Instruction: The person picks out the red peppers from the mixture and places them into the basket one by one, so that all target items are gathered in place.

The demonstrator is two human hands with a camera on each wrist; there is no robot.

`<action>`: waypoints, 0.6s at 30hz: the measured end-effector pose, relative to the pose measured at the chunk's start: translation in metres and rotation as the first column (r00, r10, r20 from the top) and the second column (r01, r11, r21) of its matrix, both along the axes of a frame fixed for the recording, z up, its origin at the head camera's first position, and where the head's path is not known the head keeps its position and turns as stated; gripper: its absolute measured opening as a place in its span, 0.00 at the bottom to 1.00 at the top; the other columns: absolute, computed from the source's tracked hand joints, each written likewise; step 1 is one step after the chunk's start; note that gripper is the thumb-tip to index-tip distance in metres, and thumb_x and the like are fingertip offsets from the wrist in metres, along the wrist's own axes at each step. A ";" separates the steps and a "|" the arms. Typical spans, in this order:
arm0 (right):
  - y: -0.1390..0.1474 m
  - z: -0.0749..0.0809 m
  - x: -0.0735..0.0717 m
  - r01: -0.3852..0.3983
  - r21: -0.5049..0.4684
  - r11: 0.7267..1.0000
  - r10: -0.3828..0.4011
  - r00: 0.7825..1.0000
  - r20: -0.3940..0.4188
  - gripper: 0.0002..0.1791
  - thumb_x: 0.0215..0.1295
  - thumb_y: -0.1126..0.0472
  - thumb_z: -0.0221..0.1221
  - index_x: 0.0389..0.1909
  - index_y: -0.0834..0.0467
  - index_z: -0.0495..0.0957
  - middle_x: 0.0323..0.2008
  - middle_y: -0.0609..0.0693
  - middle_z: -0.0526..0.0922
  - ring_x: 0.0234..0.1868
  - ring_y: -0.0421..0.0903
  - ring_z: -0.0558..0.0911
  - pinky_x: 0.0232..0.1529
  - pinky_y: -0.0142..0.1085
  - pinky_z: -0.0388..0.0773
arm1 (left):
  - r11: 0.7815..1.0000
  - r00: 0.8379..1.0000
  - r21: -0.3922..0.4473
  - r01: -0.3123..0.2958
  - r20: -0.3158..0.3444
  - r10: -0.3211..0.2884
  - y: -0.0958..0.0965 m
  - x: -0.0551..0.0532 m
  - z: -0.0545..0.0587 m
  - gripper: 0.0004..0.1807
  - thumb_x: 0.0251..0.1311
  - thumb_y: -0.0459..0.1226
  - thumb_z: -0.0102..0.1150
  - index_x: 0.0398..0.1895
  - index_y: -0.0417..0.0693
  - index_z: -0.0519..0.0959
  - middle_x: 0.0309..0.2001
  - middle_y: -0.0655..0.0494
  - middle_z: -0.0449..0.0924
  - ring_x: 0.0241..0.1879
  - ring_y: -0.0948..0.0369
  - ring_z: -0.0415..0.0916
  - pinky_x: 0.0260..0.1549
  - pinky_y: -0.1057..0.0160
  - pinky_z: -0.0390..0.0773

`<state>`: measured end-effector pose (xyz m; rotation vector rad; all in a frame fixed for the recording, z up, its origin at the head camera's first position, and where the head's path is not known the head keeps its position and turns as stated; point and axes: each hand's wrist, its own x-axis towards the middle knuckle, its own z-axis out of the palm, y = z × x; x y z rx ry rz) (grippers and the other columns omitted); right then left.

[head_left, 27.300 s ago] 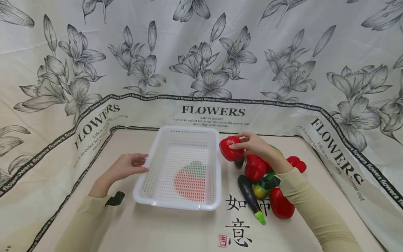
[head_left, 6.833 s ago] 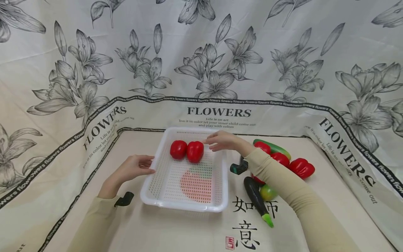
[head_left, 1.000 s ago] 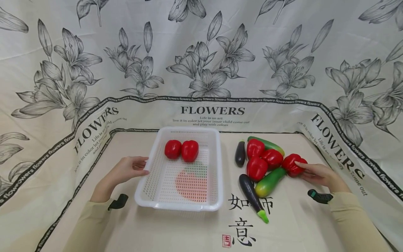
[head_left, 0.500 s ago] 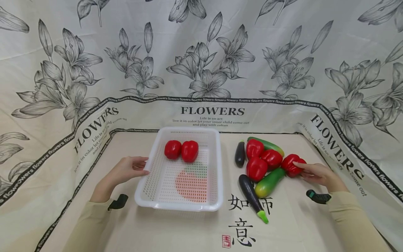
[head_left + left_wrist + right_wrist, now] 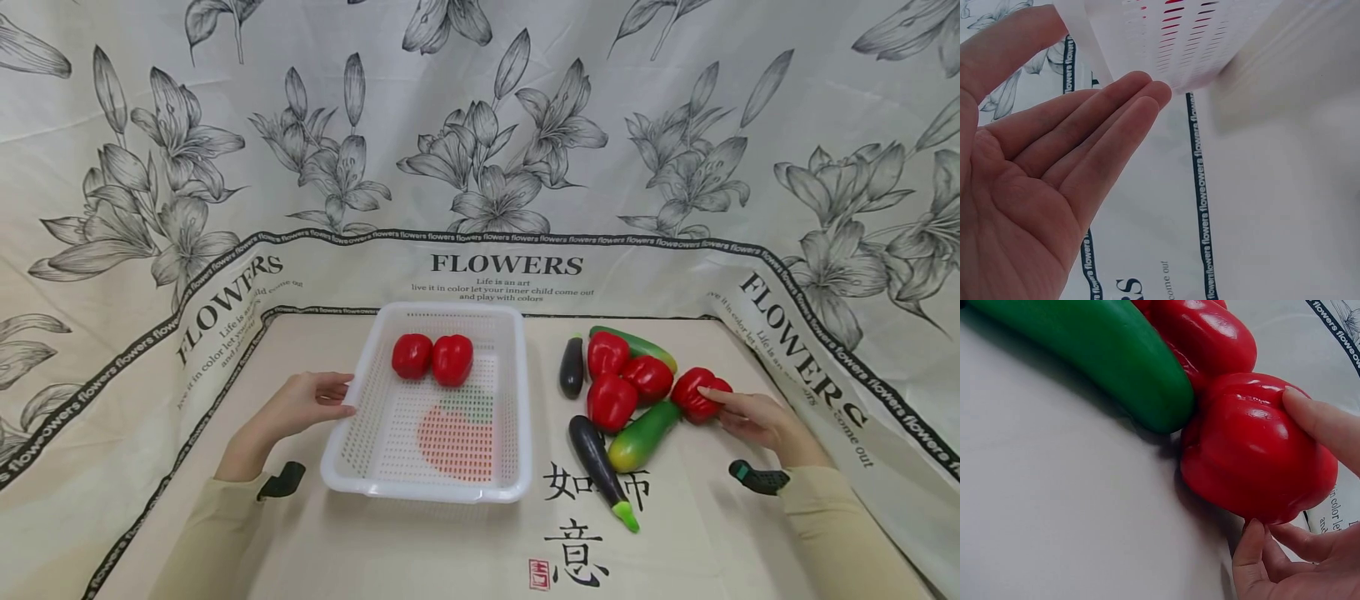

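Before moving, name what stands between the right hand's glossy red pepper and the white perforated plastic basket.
Along the direct path: two other glossy red peppers and, partly, a green cucumber; nearer the basket, two dark purple eggplants.

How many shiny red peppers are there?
6 glossy red bell peppers: two inside the white perforated plastic basket, three bunched right of it on the cream table, and one pepper pinched by the right hand. Another could be hidden behind the bunch.
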<state>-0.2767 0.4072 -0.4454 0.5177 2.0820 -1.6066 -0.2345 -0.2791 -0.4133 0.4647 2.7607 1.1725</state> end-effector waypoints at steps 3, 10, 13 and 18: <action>0.000 -0.001 0.002 0.029 -0.037 0.999 -0.029 1.000 -0.004 0.34 0.60 0.45 0.62 0.54 0.64 0.59 0.29 0.38 0.72 0.34 0.36 0.73 0.41 0.27 0.79 | 1.000 1.000 -0.002 0.002 -0.003 -0.002 0.000 0.000 0.000 0.34 0.52 0.43 0.69 0.59 0.34 0.72 0.49 0.41 0.81 0.47 0.49 0.80 0.45 0.52 0.82; 0.001 -0.003 0.004 0.034 -0.066 0.997 -0.037 0.999 -0.039 0.59 0.60 0.46 0.62 0.71 0.73 0.32 0.29 0.32 0.74 0.32 0.29 0.77 0.43 0.31 0.82 | 1.000 1.000 -0.008 0.008 -0.012 -0.008 0.000 0.000 0.000 0.34 0.52 0.43 0.69 0.59 0.34 0.72 0.48 0.41 0.81 0.46 0.50 0.81 0.45 0.52 0.82; 0.002 -0.003 0.005 0.035 -0.090 0.995 -0.039 0.998 -0.045 0.59 0.61 0.46 0.62 0.71 0.73 0.30 0.30 0.33 0.76 0.33 0.31 0.79 0.45 0.34 0.82 | 1.000 1.000 -0.011 0.007 -0.011 -0.007 0.000 0.000 0.001 0.34 0.52 0.43 0.69 0.59 0.34 0.72 0.48 0.41 0.81 0.46 0.50 0.81 0.44 0.52 0.82; 0.001 -0.002 0.006 0.065 -0.208 0.976 -0.071 0.997 -0.021 0.58 0.62 0.52 0.62 0.71 0.71 0.27 0.29 0.37 0.78 0.33 0.35 0.81 0.46 0.39 0.82 | 1.000 1.000 -0.020 0.014 -0.015 -0.015 0.001 0.000 0.004 0.34 0.51 0.43 0.70 0.58 0.34 0.73 0.47 0.41 0.82 0.46 0.49 0.81 0.44 0.52 0.82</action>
